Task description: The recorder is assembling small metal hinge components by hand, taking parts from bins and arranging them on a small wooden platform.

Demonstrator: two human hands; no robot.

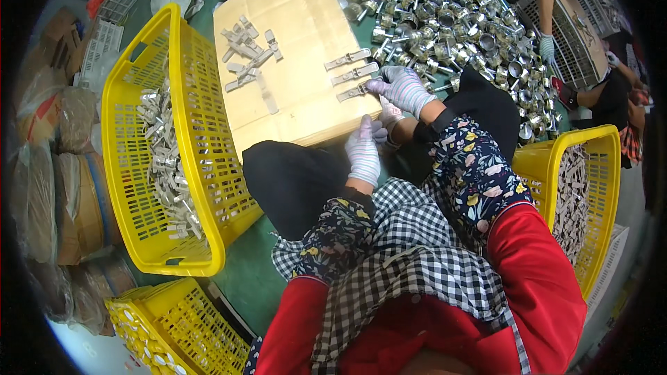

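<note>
A flat metal clip (353, 93) lies nearest me in a row of three at the right edge of a tan cardboard-topped stack (299, 35). The fingers of my right hand (406, 89), in a striped glove, are closed at its right end. My left hand (364, 153), gloved alike, is below the stack's near right corner with thumb and fingers drawn together; what they hold, if anything, is hidden. Between them shows another striped glove (390, 112), and whose it is I cannot tell. More metal clips (243, 42) lie loosely heaped on the stack's left half.
Left of the stack stands a yellow basket (182, 132) of metal clips; another yellow basket (556, 167) of metal pieces is at right. A lower-left yellow crate (201, 319) is nearby. Shiny round stemmed parts (451, 28) cover the far floor. A co-worker's hand (547, 48) is at far right.
</note>
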